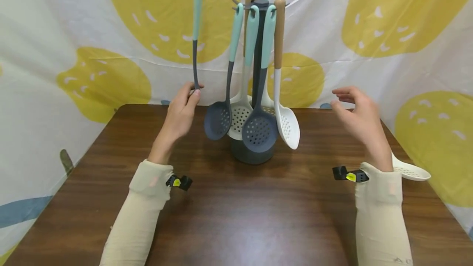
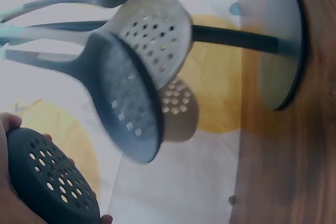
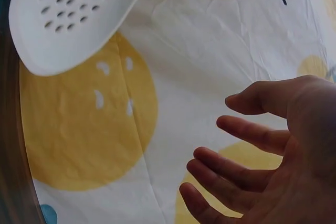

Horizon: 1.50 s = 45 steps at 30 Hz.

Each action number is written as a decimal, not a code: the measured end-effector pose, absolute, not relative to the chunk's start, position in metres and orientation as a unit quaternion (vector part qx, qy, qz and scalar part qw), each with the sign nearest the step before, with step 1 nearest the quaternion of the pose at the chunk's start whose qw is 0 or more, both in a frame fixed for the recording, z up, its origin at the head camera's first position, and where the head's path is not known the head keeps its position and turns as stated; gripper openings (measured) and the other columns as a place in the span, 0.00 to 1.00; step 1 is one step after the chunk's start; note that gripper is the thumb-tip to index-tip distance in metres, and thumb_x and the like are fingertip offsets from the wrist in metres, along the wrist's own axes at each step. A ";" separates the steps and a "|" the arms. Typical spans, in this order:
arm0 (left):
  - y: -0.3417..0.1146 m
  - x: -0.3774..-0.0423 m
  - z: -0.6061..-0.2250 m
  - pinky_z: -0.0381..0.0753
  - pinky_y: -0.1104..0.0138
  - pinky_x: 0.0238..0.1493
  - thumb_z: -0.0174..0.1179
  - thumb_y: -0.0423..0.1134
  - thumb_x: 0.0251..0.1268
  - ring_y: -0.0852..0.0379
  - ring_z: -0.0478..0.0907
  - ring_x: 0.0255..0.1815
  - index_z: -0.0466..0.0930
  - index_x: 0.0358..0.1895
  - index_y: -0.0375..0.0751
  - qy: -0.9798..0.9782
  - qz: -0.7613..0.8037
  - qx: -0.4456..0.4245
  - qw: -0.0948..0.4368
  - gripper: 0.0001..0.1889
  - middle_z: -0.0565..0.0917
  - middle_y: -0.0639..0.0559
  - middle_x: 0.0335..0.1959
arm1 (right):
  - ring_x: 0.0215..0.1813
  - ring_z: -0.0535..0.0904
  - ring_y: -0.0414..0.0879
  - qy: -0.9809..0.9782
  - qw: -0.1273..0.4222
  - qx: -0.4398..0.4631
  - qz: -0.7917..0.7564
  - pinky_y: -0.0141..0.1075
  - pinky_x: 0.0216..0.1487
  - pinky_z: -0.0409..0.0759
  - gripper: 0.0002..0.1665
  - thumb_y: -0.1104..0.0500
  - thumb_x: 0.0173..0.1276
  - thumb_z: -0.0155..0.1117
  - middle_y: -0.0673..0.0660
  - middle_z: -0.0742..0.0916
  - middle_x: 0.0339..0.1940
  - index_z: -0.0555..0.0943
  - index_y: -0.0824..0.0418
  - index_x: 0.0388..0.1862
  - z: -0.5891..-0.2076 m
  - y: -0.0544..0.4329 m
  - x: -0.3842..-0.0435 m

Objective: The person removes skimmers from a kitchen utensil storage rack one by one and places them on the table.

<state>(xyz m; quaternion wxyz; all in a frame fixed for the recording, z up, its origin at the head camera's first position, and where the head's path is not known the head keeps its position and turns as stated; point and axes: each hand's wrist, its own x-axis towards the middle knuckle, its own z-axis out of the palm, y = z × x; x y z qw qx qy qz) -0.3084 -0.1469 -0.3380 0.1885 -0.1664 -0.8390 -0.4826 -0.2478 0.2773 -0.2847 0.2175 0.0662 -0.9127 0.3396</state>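
Observation:
My left hand (image 1: 179, 112) grips a dark grey skimmer with a mint handle (image 1: 197, 7), which stands upright, handle up. Its perforated head (image 2: 52, 177) lies in the palm in the left wrist view; in the head view the hand hides it. Just to the right, a utensil rack (image 1: 253, 157) with a dark post carries several hanging tools. Among them are a grey skimmer (image 1: 260, 132), a grey perforated ladle (image 1: 218, 120) and a white slotted spoon (image 1: 289, 128) with a wooden handle. My right hand (image 1: 360, 114) hovers right of the rack, fingers loosely spread, holding nothing.
A white perforated utensil (image 1: 415, 171) lies at the table's right side, partly behind the right sleeve. The brown wooden table (image 1: 251, 216) ends at a fabric backdrop (image 1: 314, 19) with yellow fruit prints. Each wrist wears a small black camera.

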 end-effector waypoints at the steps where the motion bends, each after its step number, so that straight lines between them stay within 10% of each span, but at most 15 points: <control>1: -0.151 -0.307 -0.336 0.71 0.47 0.58 0.42 0.56 0.83 0.43 0.77 0.58 0.74 0.66 0.47 -0.839 -0.484 -0.158 0.190 0.24 0.79 0.41 0.61 | 0.66 0.79 0.59 -0.912 0.218 0.078 0.340 0.20 0.49 0.70 0.22 0.54 0.76 0.59 0.64 0.83 0.65 0.80 0.63 0.64 -0.285 0.274 -0.248; 9: -0.199 -0.295 -0.321 0.64 0.41 0.63 0.48 0.53 0.77 0.40 0.71 0.64 0.79 0.64 0.47 -0.860 -0.459 -0.059 0.213 0.22 0.76 0.40 0.63 | 0.67 0.77 0.63 -0.915 0.184 0.133 0.334 0.57 0.63 0.79 0.22 0.57 0.77 0.58 0.67 0.80 0.66 0.78 0.65 0.65 -0.292 0.253 -0.256; 29: -0.306 -0.285 -0.349 0.80 0.40 0.41 0.57 0.56 0.71 0.25 0.77 0.56 0.80 0.60 0.34 -0.955 -0.238 0.173 -0.047 0.29 0.77 0.24 0.61 | 0.70 0.73 0.64 -0.923 0.103 0.188 0.319 0.60 0.66 0.74 0.28 0.49 0.80 0.57 0.67 0.79 0.69 0.73 0.64 0.71 -0.307 0.231 -0.266; 45: -0.325 -0.295 -0.384 0.59 0.22 0.64 0.54 0.47 0.72 0.14 0.60 0.70 0.66 0.69 0.25 -0.919 -0.249 0.279 -0.124 0.32 0.63 0.15 0.70 | 0.73 0.70 0.63 -0.925 0.087 0.200 0.310 0.63 0.69 0.70 0.38 0.44 0.75 0.64 0.64 0.73 0.75 0.67 0.55 0.78 -0.327 0.206 -0.275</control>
